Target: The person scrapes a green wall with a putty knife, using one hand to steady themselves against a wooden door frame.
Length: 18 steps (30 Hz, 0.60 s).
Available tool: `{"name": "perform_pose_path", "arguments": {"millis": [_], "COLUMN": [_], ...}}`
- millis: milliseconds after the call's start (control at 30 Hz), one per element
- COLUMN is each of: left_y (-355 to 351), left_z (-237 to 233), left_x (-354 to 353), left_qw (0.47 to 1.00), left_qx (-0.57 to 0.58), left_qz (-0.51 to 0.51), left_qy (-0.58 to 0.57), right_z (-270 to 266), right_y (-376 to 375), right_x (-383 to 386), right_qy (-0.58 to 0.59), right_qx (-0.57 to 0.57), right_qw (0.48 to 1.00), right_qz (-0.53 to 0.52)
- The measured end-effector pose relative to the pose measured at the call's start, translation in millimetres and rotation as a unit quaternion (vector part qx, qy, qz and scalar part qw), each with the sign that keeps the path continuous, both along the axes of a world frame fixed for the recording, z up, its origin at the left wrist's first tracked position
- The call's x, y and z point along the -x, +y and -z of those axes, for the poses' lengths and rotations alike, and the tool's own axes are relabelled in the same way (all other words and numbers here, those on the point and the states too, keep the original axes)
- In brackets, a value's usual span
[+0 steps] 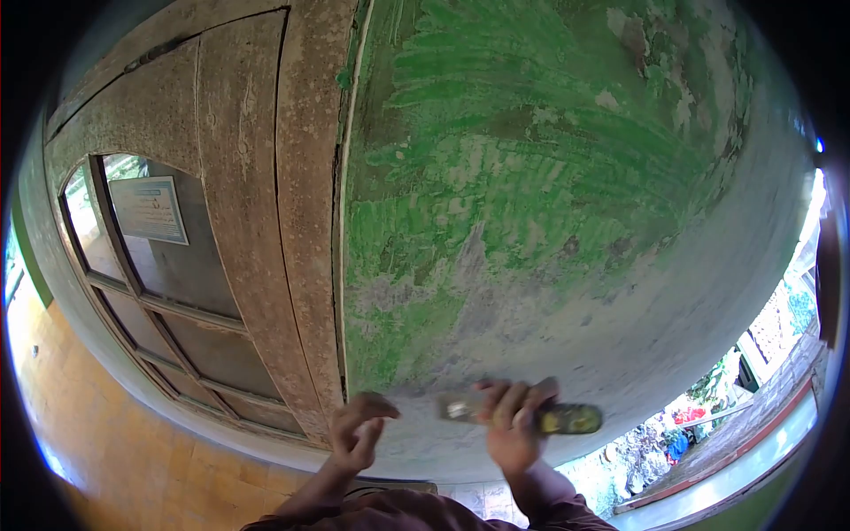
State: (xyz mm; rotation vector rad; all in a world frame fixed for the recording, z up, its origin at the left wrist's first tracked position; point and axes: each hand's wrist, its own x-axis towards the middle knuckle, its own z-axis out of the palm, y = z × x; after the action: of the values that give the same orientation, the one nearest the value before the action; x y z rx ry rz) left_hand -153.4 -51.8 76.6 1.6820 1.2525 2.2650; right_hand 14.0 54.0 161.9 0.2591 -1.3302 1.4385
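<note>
My right hand [513,427] is wrapped round a scraper [574,419], whose dark, mottled handle sticks out to the right. Its flat blade points left, a little blurred, in front of the lower wall. My left hand [359,432] is raised to the left of the blade, fingers curled with a gap between thumb and fingers, and nothing shows in it. Behind both hands rises a wall [531,195] with patchy green paint above and bare grey plaster lower down.
A worn wooden frame [305,221] borders the wall on the left, with a paned window [190,230] bearing a paper notice [149,209]. Orange floor tiles [159,451] lie at lower left. A ledge [726,482] and bright outdoor clutter are at lower right.
</note>
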Motion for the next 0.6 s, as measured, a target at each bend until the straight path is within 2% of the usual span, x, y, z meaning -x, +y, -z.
{"name": "perform_pose_path", "arguments": {"millis": [67, 133, 167, 233, 267, 333, 533, 600], "left_y": [-5, -9, -4, 10, 14, 21, 30, 30], "left_z": [2, 24, 24, 18, 24, 30, 38, 37], "left_x": [22, 46, 50, 59, 62, 71, 76, 77], "left_qw": [0.96, 0.892, 0.893, 0.857, 0.857, 0.823, 0.801, 0.804], "left_qx": [-0.096, -0.068, -0.065, -0.015, -0.014, 0.08, 0.061, 0.058], "left_qz": [-0.215, -0.382, -0.382, -0.474, -0.474, -0.502, -0.53, -0.528], "left_qy": [0.149, 0.232, 0.229, 0.201, 0.2, 0.252, 0.27, 0.268], "right_z": [-30, -56, -68, -94, -108, -136, -194, -202], "right_y": [8, 19, 23, 29, 29, 25, 26, 45], "right_x": [-12, -18, -19, -19, -18, -19, -23, 1], "right_qy": [0.019, 0.077, 0.093, 0.124, 0.142, 0.166, 0.245, 0.23], "right_qx": [-0.026, -0.093, -0.117, -0.153, -0.166, -0.197, -0.309, -0.291], "right_qw": [0.999, 0.993, 0.989, 0.98, 0.976, 0.966, 0.919, 0.929], "right_qz": [0.02, 0.0, 0.007, 0.015, 0.016, -0.008, 0.004, 0.003]}}
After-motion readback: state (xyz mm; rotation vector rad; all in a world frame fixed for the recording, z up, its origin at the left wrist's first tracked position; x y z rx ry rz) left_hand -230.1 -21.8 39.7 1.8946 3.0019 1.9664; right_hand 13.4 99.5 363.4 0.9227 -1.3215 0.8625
